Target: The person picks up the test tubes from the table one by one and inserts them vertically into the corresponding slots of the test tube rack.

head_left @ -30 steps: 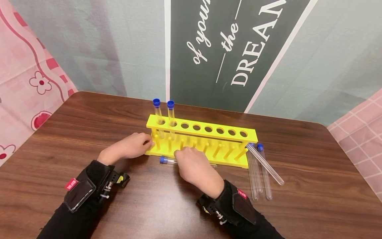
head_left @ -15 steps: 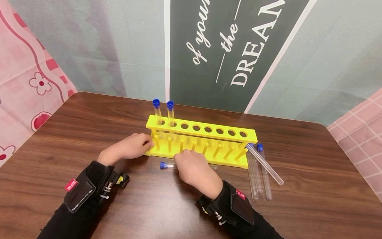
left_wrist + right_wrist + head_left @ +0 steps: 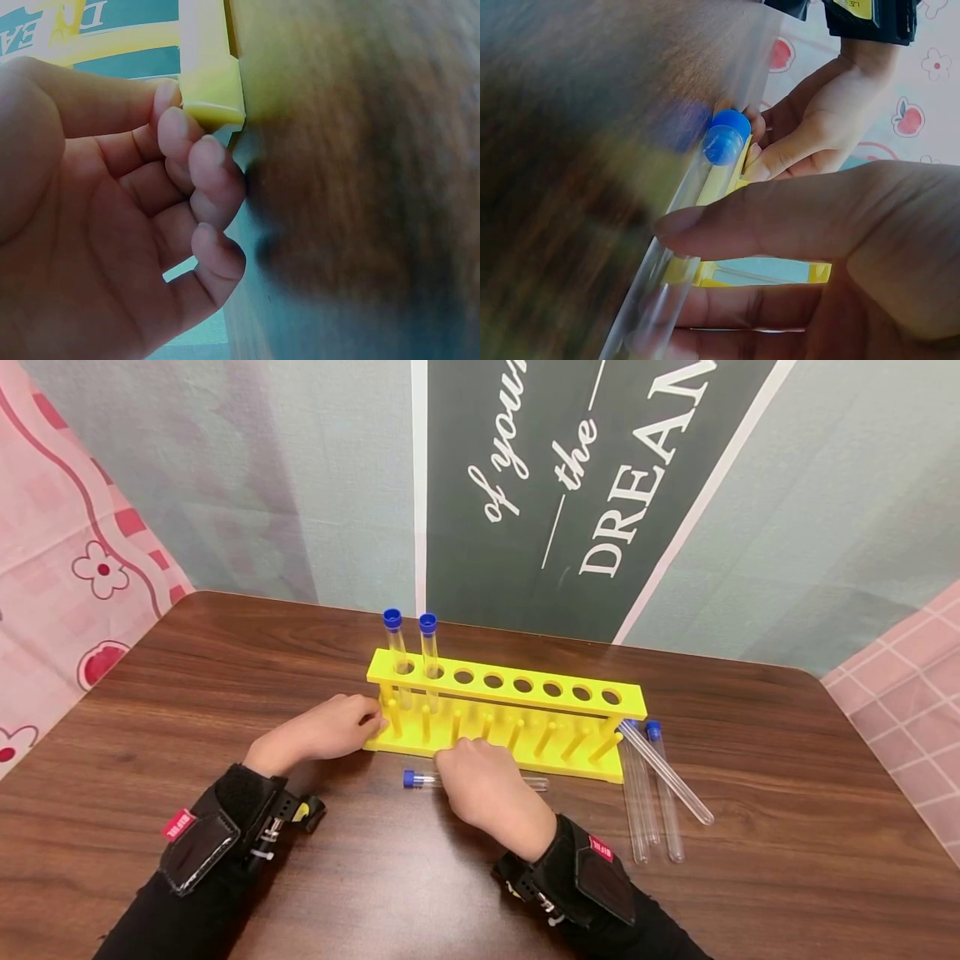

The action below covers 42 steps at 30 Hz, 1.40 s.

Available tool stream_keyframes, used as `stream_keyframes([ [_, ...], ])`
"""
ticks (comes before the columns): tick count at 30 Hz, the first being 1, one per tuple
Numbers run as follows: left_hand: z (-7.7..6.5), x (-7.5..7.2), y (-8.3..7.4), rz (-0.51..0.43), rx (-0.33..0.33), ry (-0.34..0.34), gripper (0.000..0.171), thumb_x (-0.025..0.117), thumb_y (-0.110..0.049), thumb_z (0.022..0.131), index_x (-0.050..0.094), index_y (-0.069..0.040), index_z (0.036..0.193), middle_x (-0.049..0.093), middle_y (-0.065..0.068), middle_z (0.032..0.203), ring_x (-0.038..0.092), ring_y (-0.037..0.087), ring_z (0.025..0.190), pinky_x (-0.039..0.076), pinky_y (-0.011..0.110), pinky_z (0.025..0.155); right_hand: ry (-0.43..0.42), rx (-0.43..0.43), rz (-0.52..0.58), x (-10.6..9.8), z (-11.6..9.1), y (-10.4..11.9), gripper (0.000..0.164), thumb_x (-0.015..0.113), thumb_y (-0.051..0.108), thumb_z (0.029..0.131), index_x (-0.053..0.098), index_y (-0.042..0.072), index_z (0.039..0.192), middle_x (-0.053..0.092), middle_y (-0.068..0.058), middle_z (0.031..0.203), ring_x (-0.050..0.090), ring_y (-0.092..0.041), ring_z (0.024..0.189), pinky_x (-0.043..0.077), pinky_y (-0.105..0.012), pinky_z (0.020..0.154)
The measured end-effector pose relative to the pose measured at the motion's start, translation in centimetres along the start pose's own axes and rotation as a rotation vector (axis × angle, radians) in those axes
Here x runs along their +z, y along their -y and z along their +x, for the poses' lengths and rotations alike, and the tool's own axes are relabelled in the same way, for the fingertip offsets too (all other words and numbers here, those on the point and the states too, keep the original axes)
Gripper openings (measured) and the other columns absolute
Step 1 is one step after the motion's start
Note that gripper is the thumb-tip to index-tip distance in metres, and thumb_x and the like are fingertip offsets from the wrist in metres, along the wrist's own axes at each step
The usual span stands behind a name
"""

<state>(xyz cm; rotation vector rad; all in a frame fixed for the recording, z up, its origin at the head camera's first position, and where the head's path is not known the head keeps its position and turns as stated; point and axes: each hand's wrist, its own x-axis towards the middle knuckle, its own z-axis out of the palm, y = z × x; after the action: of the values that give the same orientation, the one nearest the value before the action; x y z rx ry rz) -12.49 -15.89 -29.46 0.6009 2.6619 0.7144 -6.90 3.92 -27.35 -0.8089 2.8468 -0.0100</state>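
Note:
A yellow test tube rack (image 3: 478, 679) stands on the brown table, two blue-capped test tubes (image 3: 431, 647) upright in its leftmost holes. My left hand (image 3: 330, 731) is at the rack's left end; in the left wrist view its thumb and fingertips pinch the base's corner. In front of the rack lies a clear test tube (image 3: 428, 780), its blue cap pointing left. Over that tube's middle my right hand (image 3: 486, 787) hides part of it. The right wrist view shows the thumb (image 3: 682, 225) on one side of the tube and fingers on the other.
Several more clear test tubes (image 3: 671, 822) lie on the table by the rack's right end, one slanting across the others. A curtain with printed lettering (image 3: 495, 577) hangs behind the table's far edge.
My right hand has drawn slightly toward me, and the lying test tube has come with it, a little away from the rack's base. The left hand has stayed in place.

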Motion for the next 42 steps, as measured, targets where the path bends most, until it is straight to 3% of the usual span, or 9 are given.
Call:
stream_keyframes([
  [30,-0.1,-0.2,-0.1,-0.018,-0.009,0.008,0.024,0.045,-0.012,0.095,0.052,-0.005,0.073,0.038,0.002,0.059,0.037,0.014,0.052,0.033,0.027,0.053,0.032,-0.011,-0.004,-0.5,-0.2,0.0,0.012,0.058,0.006,0.086,0.059,0.010,0.075,0.054,-0.004,0.065,0.052,-0.018,0.058,0.041,-0.032,0.045],
  [42,-0.2,-0.2,-0.1,-0.023,-0.001,0.009,0.025,0.045,-0.012,0.095,0.050,-0.006,0.072,0.038,0.002,0.059,0.035,0.014,0.051,0.032,0.027,0.053,0.077,0.010,0.069,-1.8,-0.7,-0.4,0.009,0.060,0.003,0.083,0.062,0.010,0.089,0.053,-0.003,0.069,0.049,-0.017,0.062,0.039,-0.028,0.049],
])
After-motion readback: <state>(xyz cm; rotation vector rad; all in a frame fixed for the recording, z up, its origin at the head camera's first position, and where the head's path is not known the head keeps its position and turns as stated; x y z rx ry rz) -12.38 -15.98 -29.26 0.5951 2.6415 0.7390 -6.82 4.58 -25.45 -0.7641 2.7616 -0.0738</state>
